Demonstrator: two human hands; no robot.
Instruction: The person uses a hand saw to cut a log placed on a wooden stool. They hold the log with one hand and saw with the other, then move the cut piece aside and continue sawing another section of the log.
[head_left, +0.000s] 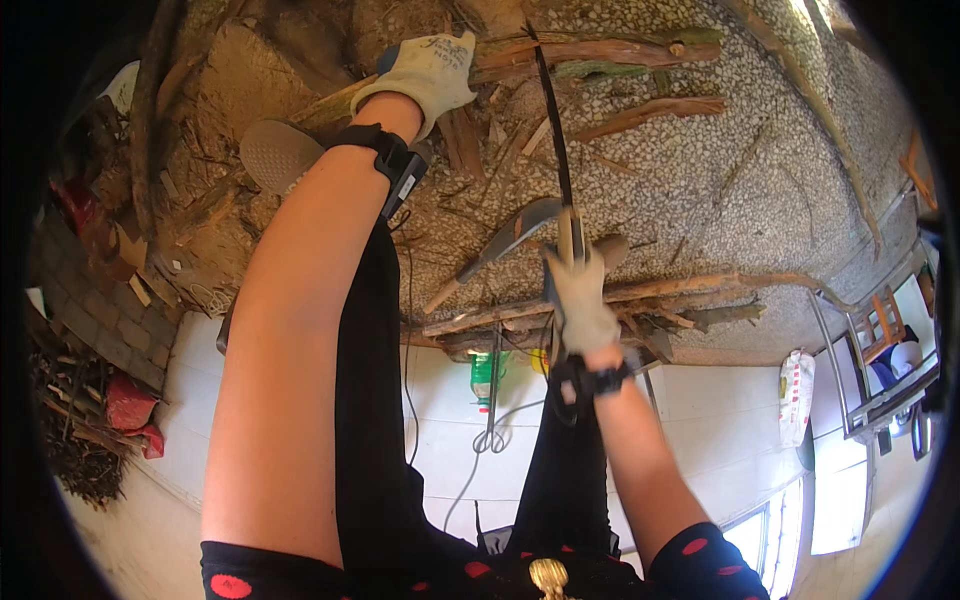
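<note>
My left hand (429, 71), in a pale work glove bearing writing, holds a bark-covered branch (630, 52) at the top of the view. Its fingertips are partly hidden. My right hand (585, 300), also gloved, grips the light handle of a handsaw (556, 131). The saw's thin dark blade appears nearly edge-on and reaches across the branch, where the bark looks broken. Below the branch, a split piece of wood (652, 116) lies on the pebbled floor. A billhook-like blade with a wooden handle (514, 236) rests left of my right hand.
A chopping block (251, 67) stands at upper left among wood scraps. Long sticks (660, 289) lie near my feet, with metal tongs (491, 435) and a green bottle (486, 379) beyond. Firewood (82, 442) is piled at far left; a wooden stool (883, 328) is at right.
</note>
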